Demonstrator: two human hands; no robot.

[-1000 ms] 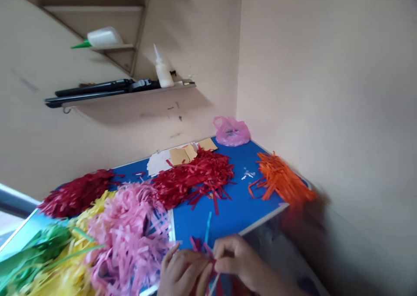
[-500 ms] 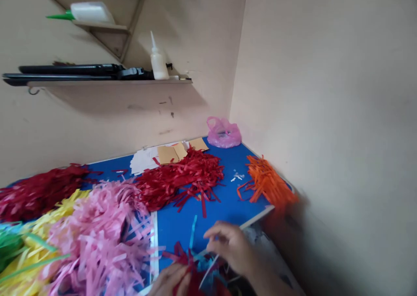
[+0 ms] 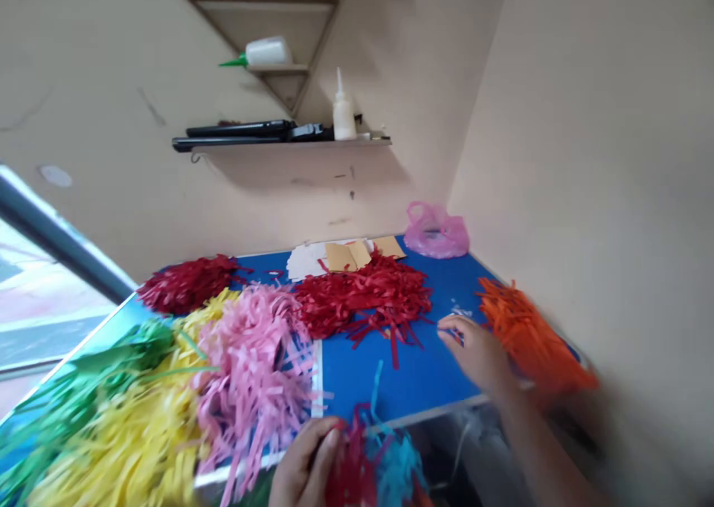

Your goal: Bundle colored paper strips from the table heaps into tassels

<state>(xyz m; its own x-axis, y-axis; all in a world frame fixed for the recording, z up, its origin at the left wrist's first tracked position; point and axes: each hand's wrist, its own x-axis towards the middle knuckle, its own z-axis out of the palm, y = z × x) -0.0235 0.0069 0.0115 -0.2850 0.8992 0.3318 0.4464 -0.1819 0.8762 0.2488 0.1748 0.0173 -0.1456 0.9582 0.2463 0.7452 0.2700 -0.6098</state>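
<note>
The left hand, near the middle of the near edge, is clamped on a bunch of dark red paper strips, its thumb and fingers closed at the left side of the bunch. Light blue paper strips lie against the bunch on the right, and one thin blue strip rises above it. The right hand is well apart from the left, raised over the right part of the blue counter with its fingers bent; whether they hold anything, I cannot tell. White scraps show just beyond that hand, and an orange strip pile lies to its right, its near end blurred. On the left of the counter, a pink strip pile touches a yellow strip pile, with a green strip pile farther left. Farther back are a red strip pile in the middle and another red heap on the left. Behind the middle pile lie white papers and a brown card; a pink plastic bag sits in the far right corner. On the wall shelf stands a white bottle
</note>
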